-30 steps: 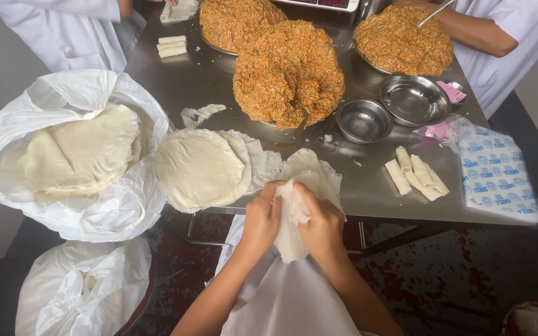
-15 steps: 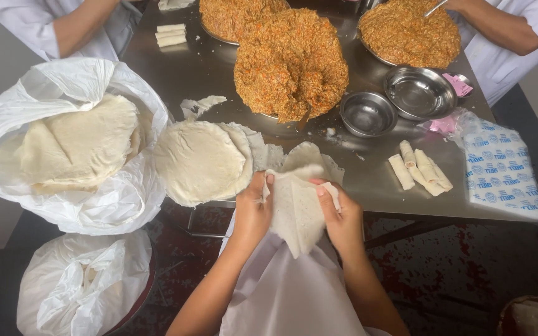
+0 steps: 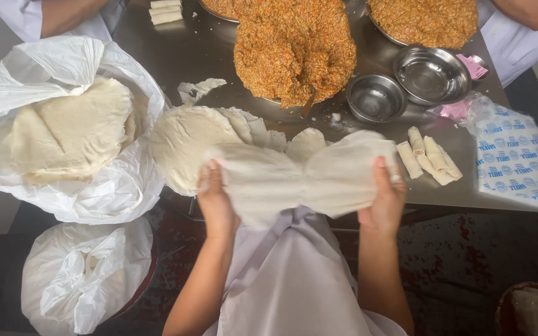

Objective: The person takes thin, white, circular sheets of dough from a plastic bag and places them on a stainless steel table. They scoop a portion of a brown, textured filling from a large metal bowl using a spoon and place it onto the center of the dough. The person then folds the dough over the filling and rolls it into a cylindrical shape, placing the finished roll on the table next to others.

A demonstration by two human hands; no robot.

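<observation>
While both hands grip it, the thin pastry sheet [image 3: 300,177] stretches wide over the steel tabletop [image 3: 175,56] edge: left hand [image 3: 215,202] pinching one end, right hand [image 3: 383,199] the other, beside the wrapper stack [image 3: 185,140] and finished rolls [image 3: 428,158]

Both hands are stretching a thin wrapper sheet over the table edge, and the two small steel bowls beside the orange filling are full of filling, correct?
Not quite. The head view shows the left hand and right hand stretching the thin wrapper sheet over the table edge, but the two steel bowls beside the orange filling are empty, not full.
</observation>
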